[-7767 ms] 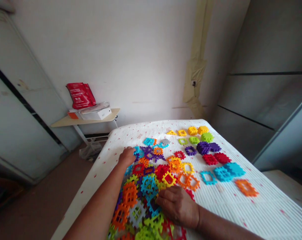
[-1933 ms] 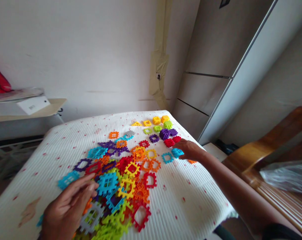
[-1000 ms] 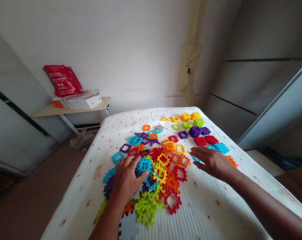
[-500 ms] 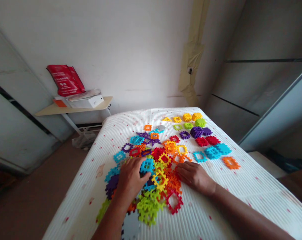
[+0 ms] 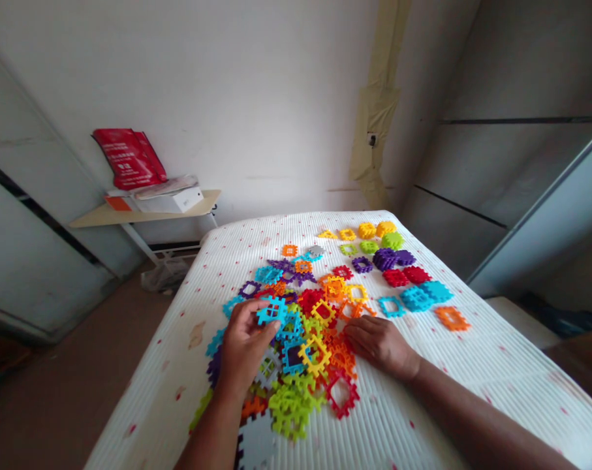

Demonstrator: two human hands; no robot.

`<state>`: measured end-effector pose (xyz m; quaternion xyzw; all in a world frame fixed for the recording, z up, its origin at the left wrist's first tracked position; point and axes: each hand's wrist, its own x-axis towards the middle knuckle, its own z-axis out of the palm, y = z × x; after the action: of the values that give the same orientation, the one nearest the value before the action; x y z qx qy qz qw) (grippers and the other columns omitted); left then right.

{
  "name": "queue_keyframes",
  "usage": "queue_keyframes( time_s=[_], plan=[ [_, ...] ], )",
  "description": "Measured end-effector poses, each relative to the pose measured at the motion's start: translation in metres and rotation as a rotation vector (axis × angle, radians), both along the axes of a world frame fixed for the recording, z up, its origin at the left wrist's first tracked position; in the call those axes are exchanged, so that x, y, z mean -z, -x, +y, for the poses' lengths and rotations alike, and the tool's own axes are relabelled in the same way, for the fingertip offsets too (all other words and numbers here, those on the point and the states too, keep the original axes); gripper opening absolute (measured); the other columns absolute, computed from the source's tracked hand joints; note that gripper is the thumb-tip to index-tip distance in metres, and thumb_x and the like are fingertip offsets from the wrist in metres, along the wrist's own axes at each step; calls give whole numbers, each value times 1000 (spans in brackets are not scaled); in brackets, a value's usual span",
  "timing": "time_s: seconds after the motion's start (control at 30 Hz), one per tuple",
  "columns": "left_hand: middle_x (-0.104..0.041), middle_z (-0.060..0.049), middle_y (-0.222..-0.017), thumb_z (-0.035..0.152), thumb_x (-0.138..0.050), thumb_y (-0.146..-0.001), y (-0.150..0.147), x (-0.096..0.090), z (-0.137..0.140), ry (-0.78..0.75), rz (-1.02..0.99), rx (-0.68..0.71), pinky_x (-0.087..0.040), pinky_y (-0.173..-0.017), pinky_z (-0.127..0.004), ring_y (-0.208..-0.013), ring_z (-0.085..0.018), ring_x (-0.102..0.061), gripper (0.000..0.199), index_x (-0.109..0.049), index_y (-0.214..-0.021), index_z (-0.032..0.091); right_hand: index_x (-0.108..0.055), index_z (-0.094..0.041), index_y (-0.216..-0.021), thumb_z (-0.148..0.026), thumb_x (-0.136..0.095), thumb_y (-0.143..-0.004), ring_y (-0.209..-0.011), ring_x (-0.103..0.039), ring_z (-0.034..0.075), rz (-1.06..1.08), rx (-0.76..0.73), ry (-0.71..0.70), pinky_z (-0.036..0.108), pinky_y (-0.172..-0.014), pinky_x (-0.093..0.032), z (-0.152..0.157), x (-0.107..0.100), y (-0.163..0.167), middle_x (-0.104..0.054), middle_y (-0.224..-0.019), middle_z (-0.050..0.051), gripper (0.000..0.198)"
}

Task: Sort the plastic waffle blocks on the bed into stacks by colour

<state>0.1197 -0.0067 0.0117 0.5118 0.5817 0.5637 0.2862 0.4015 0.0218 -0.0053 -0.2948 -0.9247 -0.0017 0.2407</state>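
My left hand holds a light-blue interlocking tile with a window-shaped centre, pinched between thumb and fingers just above the pile. Below it lie more blue tiles and a grey window tile, partly covered by the hand. My right hand rests on the bed at the pile's right edge, fingers curled together against the orange tiles. Its fingertips are partly hidden, and whatever they may grip does not show. A yellow frame tile and a red frame tile lie between the hands.
Sorted by colour at the back right are yellow, green, purple, red and blue stacks. One orange tile lies nearest on that side. Past the bed, a small table bears a red bag.
My left hand has lifted the blue window tile from the pile, slightly up and to the left, uncovering another blue tile and the grey one. My right hand has barely moved.
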Motion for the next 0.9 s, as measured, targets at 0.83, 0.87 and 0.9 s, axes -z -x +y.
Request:
queue_keyframes(
  time_s=[0.83, 0.87, 0.9],
  plan=[
    [-59, 2, -76, 25, -72, -65, -3, -7, 0, -76, -377, -75, -46, -65, -21, -68, -10, -56, 28, -54, -85, 18, -42, -11, -132, -42, -55, -84, -113, -51, 27, 75, 3, 44, 39, -91, -47, -13, -50, 123, -50, -130, 16, 58],
    [-60, 2, -76, 25, -73, -65, -3, -6, 0, -74, -390, -63, -46, -65, -20, -68, -10, -56, 29, -54, -85, 18, -42, -11, -131, -39, -56, -84, -113, -50, 27, 53, 18, 54, 39, -91, -46, -12, -52, 129, -50, -130, 16, 57],
    [-61, 2, -76, 25, -73, -65, -4, -5, 1, -74, -401, -54, -45, -65, -20, -68, -10, -56, 29, -54, -86, 19, -43, -10, -130, -36, -57, -84, -114, -49, 27, 31, 36, 69, 39, -91, -46, -12, -54, 134, -51, -130, 16, 55]
  ],
)
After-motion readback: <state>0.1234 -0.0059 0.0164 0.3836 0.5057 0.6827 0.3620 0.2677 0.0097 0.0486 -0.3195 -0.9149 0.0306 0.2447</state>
